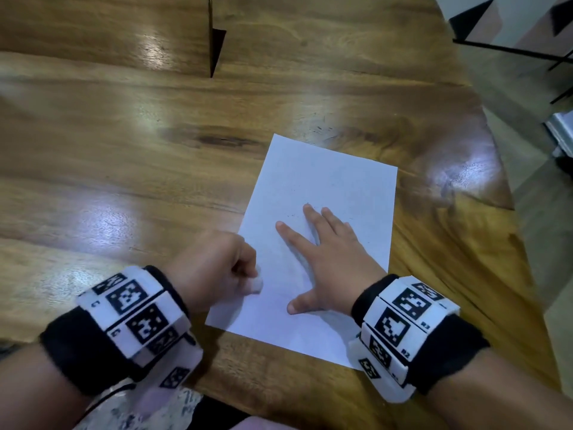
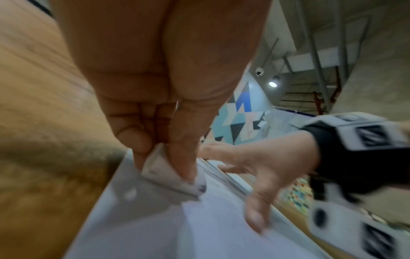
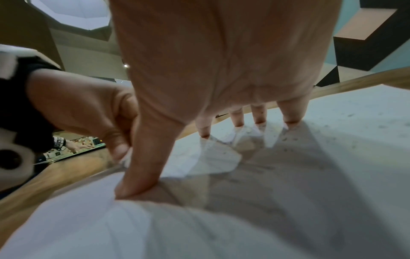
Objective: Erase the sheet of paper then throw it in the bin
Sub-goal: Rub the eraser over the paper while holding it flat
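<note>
A white sheet of paper (image 1: 325,193) lies flat on the wooden table (image 1: 124,156), speckled with dark eraser crumbs. My right hand (image 1: 325,252) presses on its lower half with fingers straight and spread; in the right wrist view the fingertips (image 3: 258,121) and thumb touch the sheet of paper (image 3: 332,140). My left hand (image 1: 217,268) sits at the sheet's left edge and pinches a white eraser (image 1: 256,285) between thumb and fingers. The left wrist view shows the white eraser (image 2: 173,178) touching the sheet of paper (image 2: 155,227). No bin is in view.
The table's right edge (image 1: 496,193) runs close to the sheet, with floor beyond it. A dark slot (image 1: 215,48) cuts the tabletop at the far centre. Black metal furniture legs (image 1: 527,51) stand at the upper right.
</note>
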Demonstrator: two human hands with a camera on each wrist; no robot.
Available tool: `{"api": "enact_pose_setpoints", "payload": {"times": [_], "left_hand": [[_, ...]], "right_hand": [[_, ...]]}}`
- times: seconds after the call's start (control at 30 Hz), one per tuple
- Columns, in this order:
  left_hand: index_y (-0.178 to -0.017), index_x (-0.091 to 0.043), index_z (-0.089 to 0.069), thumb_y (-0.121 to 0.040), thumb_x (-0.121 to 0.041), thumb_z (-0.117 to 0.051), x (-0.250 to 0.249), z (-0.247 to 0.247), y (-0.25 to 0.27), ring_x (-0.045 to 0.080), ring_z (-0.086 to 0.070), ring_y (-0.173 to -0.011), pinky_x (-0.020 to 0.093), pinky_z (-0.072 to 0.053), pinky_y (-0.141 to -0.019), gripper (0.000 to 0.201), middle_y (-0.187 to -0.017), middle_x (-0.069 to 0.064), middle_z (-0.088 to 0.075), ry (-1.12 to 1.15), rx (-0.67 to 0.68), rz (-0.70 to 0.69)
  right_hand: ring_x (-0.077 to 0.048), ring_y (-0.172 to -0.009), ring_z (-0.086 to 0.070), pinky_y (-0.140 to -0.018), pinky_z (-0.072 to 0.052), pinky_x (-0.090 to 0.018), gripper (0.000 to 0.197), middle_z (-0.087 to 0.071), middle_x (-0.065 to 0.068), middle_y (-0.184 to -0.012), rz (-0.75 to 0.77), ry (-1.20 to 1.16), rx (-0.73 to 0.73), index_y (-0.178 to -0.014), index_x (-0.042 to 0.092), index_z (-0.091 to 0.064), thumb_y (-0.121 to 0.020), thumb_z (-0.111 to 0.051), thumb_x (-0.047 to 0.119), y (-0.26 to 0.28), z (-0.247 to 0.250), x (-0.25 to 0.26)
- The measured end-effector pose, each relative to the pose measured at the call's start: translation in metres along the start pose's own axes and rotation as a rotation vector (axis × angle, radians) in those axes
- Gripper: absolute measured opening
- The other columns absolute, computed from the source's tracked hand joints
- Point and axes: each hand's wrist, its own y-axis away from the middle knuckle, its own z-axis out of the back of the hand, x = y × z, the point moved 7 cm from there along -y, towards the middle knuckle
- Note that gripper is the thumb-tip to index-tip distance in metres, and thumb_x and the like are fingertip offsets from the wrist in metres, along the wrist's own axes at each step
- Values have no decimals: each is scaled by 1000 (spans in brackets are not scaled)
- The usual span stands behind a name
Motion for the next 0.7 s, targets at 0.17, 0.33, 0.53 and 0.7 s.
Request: {"api": "enact_pose_setpoints", "payload": {"times": [0.17, 0.33, 0.53, 0.7], "left_hand": [[-80, -8, -70, -71, -21, -73, 2, 32, -47, 18, -57, -73, 11, -34, -53, 17, -74, 7, -67, 41, -203, 83], [-61, -11, -66, -67, -17, -73, 3, 10, -12, 18, -60, -67, 17, -33, -53, 11, -67, 9, -65, 18, -90, -7], [-65, -15, -69, -66, -21, -77, 13, 10, -5, 6, -55, -64, 3, -37, -54, 10, -68, -1, -65, 87, -68, 56], [-64, -14, -65, -69, -23, -75, 15, 32, -36, 8, -48, -56, 4, -32, -45, 14, -57, -8, -55, 54, -193, 125]], "right_hand": [[-28, -142, 24, -118, 3, -47, 117, 30, -4, -154, -8, 17, 18, -145, 43, 17, -69, -68, 66, 0, 1, 1], [-28, -142, 24, -118, 2, -47, 117, 30, -4, -154, -16, 20, 27, -146, 43, 17, -69, -68, 65, 1, 0, 1], [-30, -142, 24, -117, 4, -49, 117, 30, -5, -154, -9, 10, 21, -145, 46, 15, -68, -71, 64, -3, -2, 1], [-29, -142, 25, -117, 4, -49, 117, 30, -5, -154, -15, 4, 30, -145, 47, 16, -68, -71, 63, -2, -1, 2]]}}
